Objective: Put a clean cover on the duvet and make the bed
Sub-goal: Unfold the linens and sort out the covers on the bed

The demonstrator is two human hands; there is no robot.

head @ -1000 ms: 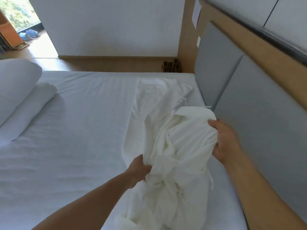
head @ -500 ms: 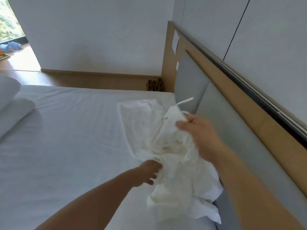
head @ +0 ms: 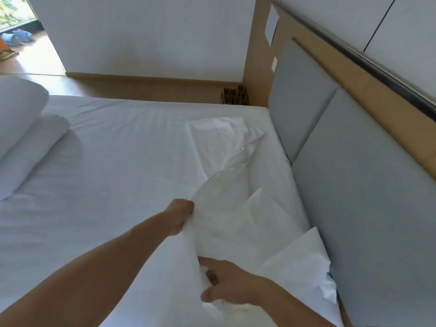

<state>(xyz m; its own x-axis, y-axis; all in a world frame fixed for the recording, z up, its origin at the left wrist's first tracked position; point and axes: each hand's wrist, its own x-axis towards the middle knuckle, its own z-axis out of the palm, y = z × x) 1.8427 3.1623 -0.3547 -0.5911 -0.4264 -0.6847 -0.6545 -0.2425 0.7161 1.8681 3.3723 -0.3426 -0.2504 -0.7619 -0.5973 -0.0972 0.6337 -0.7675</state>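
My left hand (head: pixel 180 217) clutches the white duvet cover (head: pixel 236 223) on the bed (head: pixel 106 173), and my right hand (head: pixel 227 283) pinches its fold with curled fingers (head: pixel 207 261).

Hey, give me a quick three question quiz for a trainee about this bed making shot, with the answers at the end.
1. True or false: the left hand grips the white cover.
2. Where are the pillows? A) against the grey headboard; B) at the left edge of the view, away from the headboard; C) under the cover.
3. Fill in: the right hand holds a fold of the ____.
Key: 1 true; 2 B; 3 cover.
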